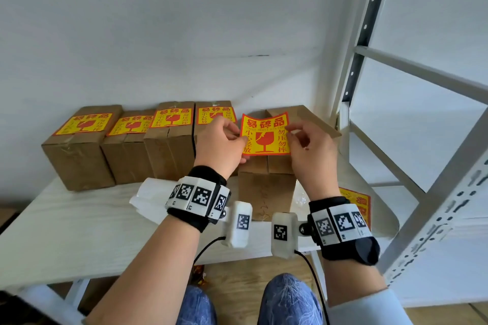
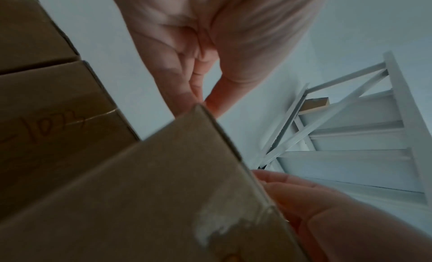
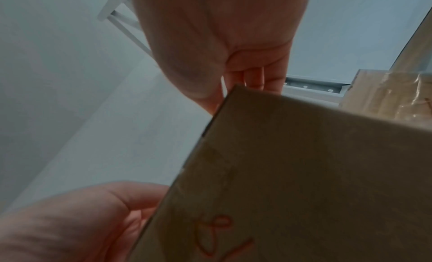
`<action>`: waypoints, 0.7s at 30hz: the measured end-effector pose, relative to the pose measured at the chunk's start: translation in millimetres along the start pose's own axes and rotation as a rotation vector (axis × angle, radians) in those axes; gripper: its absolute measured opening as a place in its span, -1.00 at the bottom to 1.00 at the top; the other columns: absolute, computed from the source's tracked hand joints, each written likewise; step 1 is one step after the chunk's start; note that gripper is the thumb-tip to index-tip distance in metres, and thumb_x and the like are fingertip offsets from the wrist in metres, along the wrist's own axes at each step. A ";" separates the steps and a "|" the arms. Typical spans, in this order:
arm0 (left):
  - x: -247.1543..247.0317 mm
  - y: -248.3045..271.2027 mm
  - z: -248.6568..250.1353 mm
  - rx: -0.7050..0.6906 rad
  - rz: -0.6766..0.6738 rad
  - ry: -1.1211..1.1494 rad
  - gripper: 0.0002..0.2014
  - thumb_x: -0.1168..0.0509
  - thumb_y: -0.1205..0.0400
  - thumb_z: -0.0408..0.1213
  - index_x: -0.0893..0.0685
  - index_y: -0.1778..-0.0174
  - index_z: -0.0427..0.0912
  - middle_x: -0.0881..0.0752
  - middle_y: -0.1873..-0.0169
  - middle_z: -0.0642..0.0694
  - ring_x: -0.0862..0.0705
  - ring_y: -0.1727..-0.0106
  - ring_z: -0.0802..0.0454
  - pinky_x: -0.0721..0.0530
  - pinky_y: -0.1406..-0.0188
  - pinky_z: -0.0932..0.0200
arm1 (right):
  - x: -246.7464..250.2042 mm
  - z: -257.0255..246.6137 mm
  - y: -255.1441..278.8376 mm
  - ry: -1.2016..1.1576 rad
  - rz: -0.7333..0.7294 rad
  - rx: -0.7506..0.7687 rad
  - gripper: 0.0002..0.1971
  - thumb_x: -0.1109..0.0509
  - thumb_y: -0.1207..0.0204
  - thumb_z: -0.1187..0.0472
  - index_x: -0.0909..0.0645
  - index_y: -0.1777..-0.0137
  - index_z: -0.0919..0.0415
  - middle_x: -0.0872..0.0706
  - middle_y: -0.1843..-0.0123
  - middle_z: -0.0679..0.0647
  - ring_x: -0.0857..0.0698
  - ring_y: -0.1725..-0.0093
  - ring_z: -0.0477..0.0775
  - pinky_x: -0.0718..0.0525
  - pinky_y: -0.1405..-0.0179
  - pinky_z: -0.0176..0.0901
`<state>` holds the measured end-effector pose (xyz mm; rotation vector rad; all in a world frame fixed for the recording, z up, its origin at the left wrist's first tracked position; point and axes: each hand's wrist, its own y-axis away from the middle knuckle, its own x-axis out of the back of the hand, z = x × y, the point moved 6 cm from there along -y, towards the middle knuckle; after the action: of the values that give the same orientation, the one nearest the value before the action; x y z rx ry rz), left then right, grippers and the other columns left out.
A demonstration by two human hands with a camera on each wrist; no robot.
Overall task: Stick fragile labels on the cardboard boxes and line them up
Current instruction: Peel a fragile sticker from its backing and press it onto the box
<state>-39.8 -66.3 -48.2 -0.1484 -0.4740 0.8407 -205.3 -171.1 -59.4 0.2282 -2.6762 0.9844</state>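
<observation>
Both hands, left hand [image 1: 221, 142] and right hand [image 1: 311, 152], are pinching a yellow-and-red fragile label [image 1: 266, 134] by its side edges above the unlabelled cardboard box [image 1: 266, 187] (English line reading "FRAGILE HANDLE WITH CARE").

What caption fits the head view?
Both hands, left and right, pinch a fragile label above an unlabelled box, beside four labelled boxes in a row.
</observation>
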 end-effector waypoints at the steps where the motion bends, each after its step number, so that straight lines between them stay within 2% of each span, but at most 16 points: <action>1: 0.2 -2.1 -1.0 -0.013 0.002 -0.029 -0.86 -0.44 -0.61 -0.34 -0.58 0.07 -0.14 -0.78 0.19 -0.11 -0.79 0.50 0.11 -0.70 0.54 0.29 | -1.3 0.0 0.6 0.032 -0.005 0.008 -0.83 -0.37 -0.62 0.27 -0.76 -0.08 0.07 -0.76 0.22 -0.05 -0.71 0.21 0.00 -0.66 0.25 -0.10; 3: 0.8 -7.7 -3.0 -0.035 0.010 -0.092 -0.87 -0.46 -0.59 -0.28 -0.61 0.14 -0.08 -0.80 0.22 -0.07 -0.78 0.47 0.11 -0.72 0.50 0.22 | -2.5 -0.6 1.3 0.079 -0.005 0.022 -0.81 -0.36 -0.63 0.29 -0.78 -0.10 0.10 -0.82 0.10 0.02 -0.75 0.11 0.05 -0.74 0.14 -0.01; 6: 1.3 -14.8 -6.2 -0.041 0.027 -0.146 -0.86 -0.50 -0.53 -0.20 -0.65 0.19 0.00 -0.80 0.28 0.00 -0.79 0.29 0.03 -0.82 0.17 -0.07 | -4.1 -2.4 0.3 0.148 -0.013 0.046 -0.80 -0.35 -0.63 0.30 -0.79 -0.11 0.15 -0.84 0.05 0.07 -0.76 0.07 0.09 -0.76 0.07 0.03; 7: 0.9 -15.9 -6.6 -0.040 0.032 -0.156 -0.87 -0.50 -0.53 -0.20 -0.66 0.19 0.00 -0.79 0.30 0.03 -0.79 0.25 0.03 -0.81 0.12 -0.11 | -5.3 -3.1 -0.4 0.178 -0.019 0.061 -0.80 -0.35 -0.64 0.30 -0.79 -0.12 0.17 -0.84 0.03 0.08 -0.76 0.06 0.10 -0.76 0.07 0.02; 12: -3.5 -18.2 -11.6 -0.042 0.028 -0.210 -0.91 -0.48 -0.55 -0.21 -0.69 0.18 -0.01 -0.75 0.31 0.07 -0.76 0.21 0.07 -0.80 0.06 -0.08 | -10.8 -4.6 -1.6 0.298 -0.066 0.107 -0.78 -0.32 -0.66 0.27 -0.79 -0.15 0.21 -0.83 0.00 0.12 -0.74 0.02 0.13 -0.69 0.05 -0.07; 21: -6.0 -26.7 -15.7 -0.020 -0.023 -0.234 -0.89 -0.46 -0.54 -0.22 -0.70 0.28 0.03 -0.76 0.32 0.05 -0.78 0.17 0.00 -0.82 0.08 -0.12 | -17.1 -4.8 -3.3 0.383 -0.113 0.096 -0.75 -0.26 -0.70 0.21 -0.77 -0.16 0.18 -0.80 0.03 0.10 -0.70 0.03 0.13 -0.69 0.10 -0.01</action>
<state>-17.8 -87.6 -55.9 -0.0631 -0.7028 0.8348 -187.3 -169.6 -59.3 0.1864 -2.2498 1.0077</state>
